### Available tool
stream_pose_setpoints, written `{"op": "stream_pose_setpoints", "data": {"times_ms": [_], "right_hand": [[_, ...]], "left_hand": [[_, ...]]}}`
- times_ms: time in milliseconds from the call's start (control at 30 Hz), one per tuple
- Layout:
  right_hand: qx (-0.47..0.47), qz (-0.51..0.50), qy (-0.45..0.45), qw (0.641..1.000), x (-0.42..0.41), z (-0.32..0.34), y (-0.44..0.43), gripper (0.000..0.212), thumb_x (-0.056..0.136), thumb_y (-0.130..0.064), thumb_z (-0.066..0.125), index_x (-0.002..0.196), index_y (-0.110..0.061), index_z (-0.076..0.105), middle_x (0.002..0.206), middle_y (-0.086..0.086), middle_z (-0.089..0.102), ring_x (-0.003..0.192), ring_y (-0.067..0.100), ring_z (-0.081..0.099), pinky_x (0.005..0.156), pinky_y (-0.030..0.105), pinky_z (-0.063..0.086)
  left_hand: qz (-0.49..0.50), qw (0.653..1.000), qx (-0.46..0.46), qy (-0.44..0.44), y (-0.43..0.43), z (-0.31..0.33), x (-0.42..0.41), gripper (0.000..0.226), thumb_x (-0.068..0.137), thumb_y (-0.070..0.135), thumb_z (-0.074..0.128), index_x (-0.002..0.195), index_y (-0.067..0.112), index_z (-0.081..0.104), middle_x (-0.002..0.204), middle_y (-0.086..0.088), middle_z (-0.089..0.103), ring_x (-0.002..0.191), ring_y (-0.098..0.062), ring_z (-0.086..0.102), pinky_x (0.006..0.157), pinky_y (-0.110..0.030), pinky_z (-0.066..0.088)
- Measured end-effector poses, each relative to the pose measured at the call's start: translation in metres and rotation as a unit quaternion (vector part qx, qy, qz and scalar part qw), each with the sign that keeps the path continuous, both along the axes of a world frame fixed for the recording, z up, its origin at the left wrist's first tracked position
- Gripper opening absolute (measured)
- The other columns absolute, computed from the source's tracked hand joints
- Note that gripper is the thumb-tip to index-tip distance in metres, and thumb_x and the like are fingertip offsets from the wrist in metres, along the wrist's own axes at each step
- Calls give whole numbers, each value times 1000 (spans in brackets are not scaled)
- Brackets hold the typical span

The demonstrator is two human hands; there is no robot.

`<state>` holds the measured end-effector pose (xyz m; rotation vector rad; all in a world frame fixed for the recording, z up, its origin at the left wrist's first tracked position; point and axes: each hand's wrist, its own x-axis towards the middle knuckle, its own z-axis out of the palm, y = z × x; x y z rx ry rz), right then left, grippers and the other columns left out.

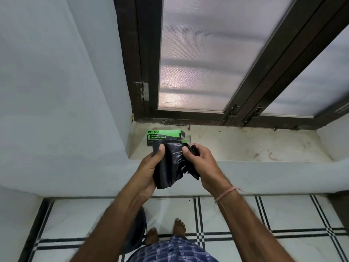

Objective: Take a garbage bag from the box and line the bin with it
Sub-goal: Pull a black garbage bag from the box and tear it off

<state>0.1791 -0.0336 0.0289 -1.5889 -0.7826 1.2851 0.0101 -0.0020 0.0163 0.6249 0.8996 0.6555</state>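
A folded black garbage bag is held between both hands in front of the window sill. My left hand grips its left side with the thumb on top. My right hand pinches its upper right edge, where the plastic is bunched. Behind the bag, a green and black garbage bag box lies on the sill with its right end flap open. A dark bin stands on the floor below my left forearm, mostly hidden by the arm.
The stone window sill runs to the right under a dark-framed window with latches at its base. A pale wall closes the left side. My bare feet stand on the white tiled floor with black lines.
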Motion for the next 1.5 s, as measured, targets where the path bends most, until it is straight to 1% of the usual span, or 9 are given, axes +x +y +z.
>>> {"op": "stream_pose_setpoints", "data": {"times_ms": [233,333,400,633,767,933,1233,1367,1500], "right_hand": [[14,-31,15,999,-4,-3,3,25,110,-18,52,102,-11,74,94,19,77,77,19,67,65,33,54],[26,32,29,999,-7,3,-1,24,104,-26,63,104,-5,74,85,8,77,69,9,72,54,20,54],[23,31,23,999,-7,0,-1,20,100,-19,70,108,-1,75,89,7,79,77,11,76,63,19,57],[-8,-9,-26,1000,-2,-8,3,15,108,-11,55,106,-2,66,78,9,68,48,14,61,41,28,47],[-8,-21,-14,1000,-4,-6,4,27,111,-17,49,98,-13,72,75,1,70,60,12,60,47,26,46],[0,70,-4,998,-2,-4,0,27,99,-30,71,103,-3,76,85,5,77,77,12,72,67,26,56],[-19,8,-18,1000,3,-10,4,22,111,-14,49,103,-7,69,68,-4,68,56,10,56,45,21,44],[1,57,4,998,1,-6,2,35,102,-37,64,101,-3,74,77,3,70,64,12,60,53,23,46],[0,55,9,998,2,-6,1,20,101,-24,68,94,-5,70,68,1,71,56,8,64,50,20,46]], "left_hand": [[18,1000,-11,8,-4,-1,-3,49,102,50,54,136,17,66,129,-12,74,120,-33,71,104,-56,54],[9,1000,-3,5,-4,-1,-3,52,102,49,54,137,13,65,131,-17,72,123,-36,69,108,-55,52],[12,1000,-6,4,-4,-1,-4,53,101,50,56,137,12,65,131,-17,72,123,-36,69,108,-56,51],[19,1000,-18,13,-4,0,-6,52,100,53,54,135,17,67,128,-12,75,121,-34,70,104,-55,54],[27,999,-22,7,-4,2,-6,50,101,50,54,135,15,67,127,-11,75,119,-31,72,100,-52,58],[21,1000,-19,7,-4,0,-6,51,102,51,53,134,14,68,127,-15,75,119,-35,71,100,-56,57],[21,999,-28,15,-2,-3,-6,52,101,55,53,134,18,68,127,-12,76,118,-33,72,99,-54,57],[19,1000,-20,6,-3,-4,-4,53,102,53,52,135,14,66,129,-17,74,119,-37,71,101,-55,56],[16,1000,-21,10,-3,-5,-3,54,102,53,53,134,12,67,126,-17,75,117,-37,72,95,-53,60]]}}
